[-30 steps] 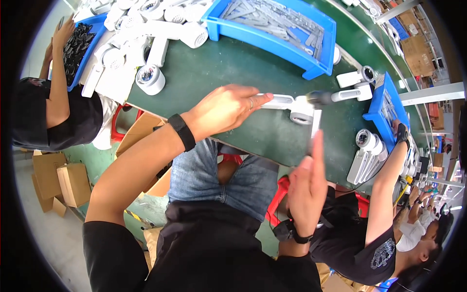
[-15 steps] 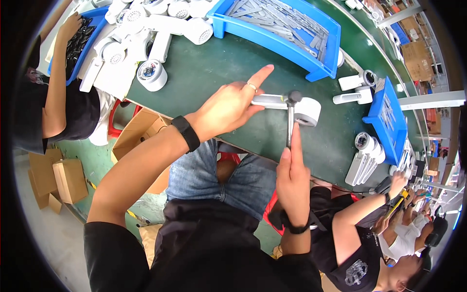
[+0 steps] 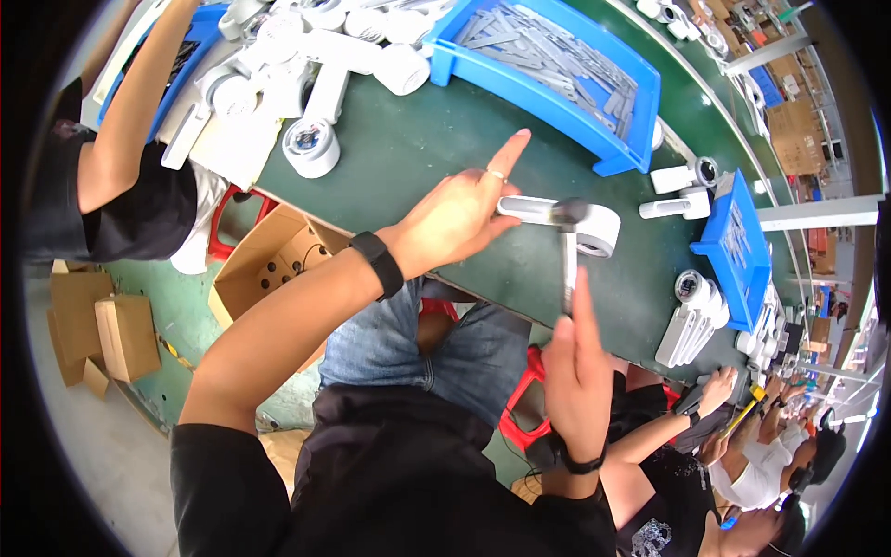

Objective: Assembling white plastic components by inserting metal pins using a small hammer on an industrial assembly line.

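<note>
My left hand (image 3: pixel 455 215) grips the end of the handle of a white plastic housing (image 3: pixel 601 230), which lies on the green tabletop; its index finger is stretched out past the handle. A grey strip runs along this handle. In my right hand (image 3: pixel 577 385) is a small hammer (image 3: pixel 568 269) with a metal shaft, my index finger lying along it. The dark hammer head, smeared by motion, is over the place where handle and round body join. Whether it touches the housing, I cannot tell.
Beyond my hands stands a blue bin (image 3: pixel 534 97) of grey strips. White housings (image 3: pixel 325 60) are heaped at the far left, and several more (image 3: pixel 691 325) lie at right near a smaller blue bin (image 3: pixel 736 241). Co-workers sit on both sides. A cardboard box (image 3: pixel 246 269) stands below the table edge.
The view has shifted slightly. The hammer head has come a little nearer to me over the housing and is now blurred. At left, the co-worker's arm has moved.
</note>
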`<action>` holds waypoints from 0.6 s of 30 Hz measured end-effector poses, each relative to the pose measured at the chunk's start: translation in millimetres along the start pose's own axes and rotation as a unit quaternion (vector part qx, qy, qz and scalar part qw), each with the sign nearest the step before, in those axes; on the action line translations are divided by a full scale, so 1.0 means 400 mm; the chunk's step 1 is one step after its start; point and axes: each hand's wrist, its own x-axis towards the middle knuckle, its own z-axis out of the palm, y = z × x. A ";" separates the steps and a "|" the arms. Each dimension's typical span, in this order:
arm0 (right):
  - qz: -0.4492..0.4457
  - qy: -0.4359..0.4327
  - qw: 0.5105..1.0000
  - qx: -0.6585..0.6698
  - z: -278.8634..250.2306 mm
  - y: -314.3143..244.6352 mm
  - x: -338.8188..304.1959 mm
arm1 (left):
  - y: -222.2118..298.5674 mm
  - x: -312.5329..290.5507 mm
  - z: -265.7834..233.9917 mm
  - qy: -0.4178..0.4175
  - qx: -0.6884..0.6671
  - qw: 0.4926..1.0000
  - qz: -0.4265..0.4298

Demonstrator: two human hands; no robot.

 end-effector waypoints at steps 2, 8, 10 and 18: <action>0.015 -0.011 1.000 0.003 0.025 -0.028 0.011 | 0.013 -0.010 -0.006 -0.001 0.003 1.000 -0.016; -0.166 0.100 0.981 0.002 0.034 0.026 0.035 | 0.012 -0.011 -0.011 0.004 -0.043 0.998 -0.043; 0.004 0.088 0.994 0.059 -0.023 0.029 -0.033 | 0.053 -0.027 -0.047 0.014 -0.038 0.998 -0.056; 0.020 0.213 0.967 0.136 -0.034 0.276 -0.115 | 0.188 -0.040 -0.200 0.144 -0.391 0.900 -0.126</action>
